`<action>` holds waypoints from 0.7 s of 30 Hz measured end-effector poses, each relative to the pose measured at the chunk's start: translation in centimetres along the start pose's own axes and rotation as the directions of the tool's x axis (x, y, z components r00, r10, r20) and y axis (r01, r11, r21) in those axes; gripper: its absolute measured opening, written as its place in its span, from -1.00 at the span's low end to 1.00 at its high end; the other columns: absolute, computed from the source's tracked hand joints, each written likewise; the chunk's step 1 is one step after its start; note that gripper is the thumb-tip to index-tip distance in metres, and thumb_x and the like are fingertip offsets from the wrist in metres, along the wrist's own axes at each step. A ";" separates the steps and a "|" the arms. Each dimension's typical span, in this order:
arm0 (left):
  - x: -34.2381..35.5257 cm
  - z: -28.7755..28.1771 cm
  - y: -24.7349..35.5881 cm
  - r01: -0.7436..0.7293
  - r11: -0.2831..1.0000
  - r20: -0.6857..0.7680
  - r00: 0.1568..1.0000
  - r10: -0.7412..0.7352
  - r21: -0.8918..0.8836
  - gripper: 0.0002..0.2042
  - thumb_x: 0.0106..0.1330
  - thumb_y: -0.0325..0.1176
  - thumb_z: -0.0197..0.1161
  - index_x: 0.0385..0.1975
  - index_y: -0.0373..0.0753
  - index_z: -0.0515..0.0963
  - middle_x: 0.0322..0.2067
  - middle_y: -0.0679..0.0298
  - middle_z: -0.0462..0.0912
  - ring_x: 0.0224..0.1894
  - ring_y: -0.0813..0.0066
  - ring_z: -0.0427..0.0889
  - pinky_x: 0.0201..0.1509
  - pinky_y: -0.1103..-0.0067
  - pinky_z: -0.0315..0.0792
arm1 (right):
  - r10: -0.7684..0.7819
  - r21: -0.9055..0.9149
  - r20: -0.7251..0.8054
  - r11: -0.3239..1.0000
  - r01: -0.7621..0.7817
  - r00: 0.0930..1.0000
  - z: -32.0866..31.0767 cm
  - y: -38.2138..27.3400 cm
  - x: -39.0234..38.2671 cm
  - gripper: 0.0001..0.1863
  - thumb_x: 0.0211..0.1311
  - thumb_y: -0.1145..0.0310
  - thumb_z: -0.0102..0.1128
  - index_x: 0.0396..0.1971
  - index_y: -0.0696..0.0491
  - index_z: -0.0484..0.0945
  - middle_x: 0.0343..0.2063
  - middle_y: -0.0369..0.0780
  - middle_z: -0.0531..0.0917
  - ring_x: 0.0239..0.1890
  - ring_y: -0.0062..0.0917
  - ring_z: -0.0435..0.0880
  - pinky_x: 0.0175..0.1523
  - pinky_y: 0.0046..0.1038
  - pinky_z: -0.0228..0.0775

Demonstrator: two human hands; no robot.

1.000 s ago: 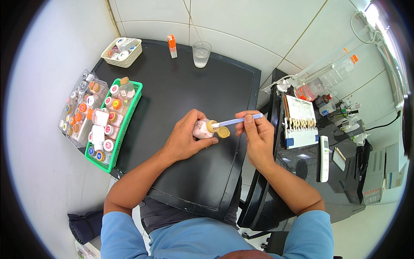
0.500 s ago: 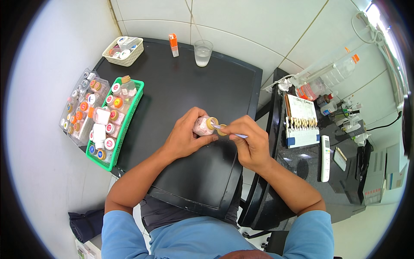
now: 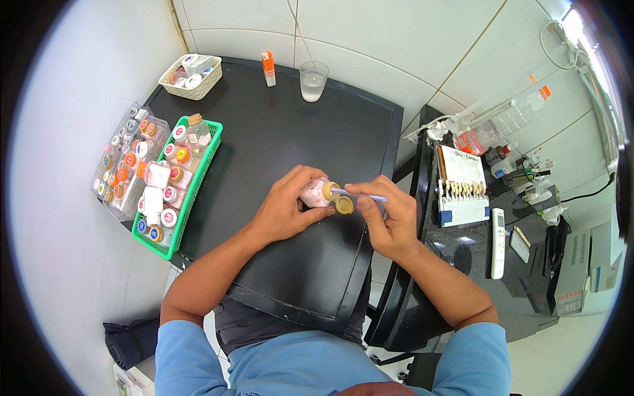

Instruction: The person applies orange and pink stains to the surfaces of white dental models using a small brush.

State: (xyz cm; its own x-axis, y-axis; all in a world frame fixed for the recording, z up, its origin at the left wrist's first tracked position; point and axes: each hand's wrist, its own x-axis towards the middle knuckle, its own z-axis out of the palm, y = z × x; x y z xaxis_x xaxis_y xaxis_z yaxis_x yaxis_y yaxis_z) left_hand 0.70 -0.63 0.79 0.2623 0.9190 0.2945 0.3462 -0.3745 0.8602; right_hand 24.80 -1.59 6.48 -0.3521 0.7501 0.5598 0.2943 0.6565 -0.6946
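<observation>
My left hand (image 3: 285,206) is closed around a small clear bottle (image 3: 313,193) with pinkish-white contents. The bottle is tilted on its side above the black table, its yellow neck pointing right. Its yellow flip lid (image 3: 344,206) hangs open below the neck. Between thumb and fingers, my right hand (image 3: 394,214) pinches a slim pale lilac stick-shaped tool (image 3: 371,197). The tool's far end is at the bottle's mouth; its very tip is too small to make out.
On the left stand a green basket (image 3: 210,158) of capped bottles and a clear organiser (image 3: 122,212) of jars. Further back are a cream basket (image 3: 210,82), an orange-white box (image 3: 267,68) and a cup (image 3: 313,82). A tooth shade guide (image 3: 462,208) and remote (image 3: 498,244) lie on the right counter.
The tool has swung more level, and my right hand has lifted slightly. More of the open lid now shows below the tool. My left hand keeps hold of the bottle.
</observation>
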 end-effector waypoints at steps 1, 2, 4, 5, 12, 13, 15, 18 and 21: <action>0.0 0.0 0.2 0.005 1.000 0.005 1.000 -0.005 0.002 -0.46 0.20 -0.29 0.74 0.14 -0.20 0.64 -0.08 0.33 0.70 -0.23 0.56 0.66 -0.26 0.58 0.53 | 0.032 0.028 0.004 0.999 -0.032 0.999 0.0 0.2 -0.1 -0.82 0.54 0.52 0.36 0.02 0.16 0.82 -0.36 -0.16 0.79 -0.39 -0.46 0.68 -0.25 -0.44 0.49; 0.0 -0.1 0.3 0.010 1.000 0.009 1.000 -0.010 0.003 -0.46 0.20 -0.29 0.74 0.15 -0.21 0.65 -0.08 0.33 0.70 -0.23 0.57 0.65 -0.26 0.59 0.52 | 0.064 0.056 0.010 0.996 -0.064 0.998 0.0 0.5 -0.3 -0.81 0.55 0.52 0.35 0.03 0.16 0.82 -0.37 -0.16 0.78 -0.41 -0.49 0.68 -0.28 -0.46 0.48; 0.0 0.1 0.1 0.006 1.000 0.006 1.000 -0.006 -0.004 -0.45 0.20 -0.29 0.74 0.17 -0.21 0.66 -0.08 0.33 0.70 -0.24 0.57 0.65 -0.26 0.60 0.51 | 0.088 0.073 0.020 0.993 -0.089 0.996 -0.1 0.7 -0.3 -0.80 0.56 0.52 0.34 0.06 0.16 0.82 -0.38 -0.17 0.78 -0.45 -0.55 0.66 -0.33 -0.49 0.45; -0.1 0.1 0.1 0.004 1.000 0.005 1.000 -0.004 -0.007 -0.45 0.20 -0.29 0.73 0.19 -0.22 0.67 -0.08 0.33 0.70 -0.24 0.58 0.64 -0.26 0.60 0.51 | 0.081 0.062 0.023 0.995 -0.082 0.996 -0.2 0.6 -0.3 -0.79 0.57 0.51 0.33 0.07 0.15 0.82 -0.38 -0.17 0.78 -0.47 -0.56 0.65 -0.34 -0.50 0.44; -0.1 0.0 -0.1 -0.014 0.999 0.021 1.000 0.015 -0.035 -0.44 0.25 -0.39 0.63 0.28 -0.23 0.67 -0.07 0.31 0.70 -0.28 0.58 0.61 -0.27 0.60 0.48 | 0.176 0.183 0.067 0.966 -0.185 0.982 -0.2 0.0 -0.2 -0.76 0.62 0.47 0.30 0.13 0.13 0.82 -0.43 -0.26 0.80 -0.51 -0.77 0.58 -0.41 -0.60 0.33; -0.1 0.0 -0.1 -0.016 0.999 0.021 1.000 0.017 -0.042 -0.44 0.25 -0.40 0.62 0.29 -0.23 0.67 -0.06 0.31 0.69 -0.28 0.58 0.60 -0.27 0.60 0.48 | 0.176 0.172 0.062 0.968 -0.185 0.982 -0.3 0.1 -0.2 -0.75 0.63 0.47 0.29 0.14 0.13 0.82 -0.45 -0.28 0.79 -0.51 -0.79 0.57 -0.41 -0.61 0.32; -0.1 0.1 0.0 -0.019 0.999 0.024 1.000 0.020 -0.051 -0.44 0.24 -0.43 0.59 0.29 -0.23 0.67 -0.06 0.31 0.68 -0.28 0.59 0.59 -0.27 0.60 0.47 | 0.178 0.150 0.052 0.972 -0.184 0.983 -0.4 0.4 -0.4 -0.75 0.64 0.46 0.28 0.15 0.13 0.82 -0.49 -0.32 0.77 -0.52 -0.82 0.55 -0.42 -0.64 0.29; 0.0 0.1 0.0 -0.020 0.998 0.032 0.999 0.022 -0.055 -0.44 0.23 -0.44 0.58 0.29 -0.23 0.66 -0.06 0.31 0.67 -0.29 0.59 0.58 -0.27 0.60 0.47 | 0.146 0.119 0.003 0.982 -0.146 0.989 -0.1 0.6 -0.4 -0.74 0.66 0.45 0.26 0.16 0.13 0.82 -0.54 -0.36 0.72 -0.54 -0.83 0.49 -0.43 -0.63 0.23; -0.1 0.1 0.0 -0.020 0.998 0.033 0.999 0.022 -0.060 -0.44 0.23 -0.44 0.58 0.30 -0.23 0.66 -0.07 0.31 0.67 -0.28 0.59 0.58 -0.27 0.60 0.46 | 0.206 0.165 0.019 0.965 -0.206 0.978 -0.3 0.7 -0.7 -0.72 0.66 0.45 0.26 0.20 0.14 0.81 -0.56 -0.39 0.67 -0.55 -0.85 0.44 -0.45 -0.63 0.16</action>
State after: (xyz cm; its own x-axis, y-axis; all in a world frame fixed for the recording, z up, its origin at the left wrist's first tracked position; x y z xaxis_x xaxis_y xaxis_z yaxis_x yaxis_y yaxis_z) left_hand 0.79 -0.69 0.71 0.2993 0.9059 0.2996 0.2864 -0.3848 0.8775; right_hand 25.50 -1.58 5.75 -0.3009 0.8675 0.3962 0.2103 0.4656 -0.8597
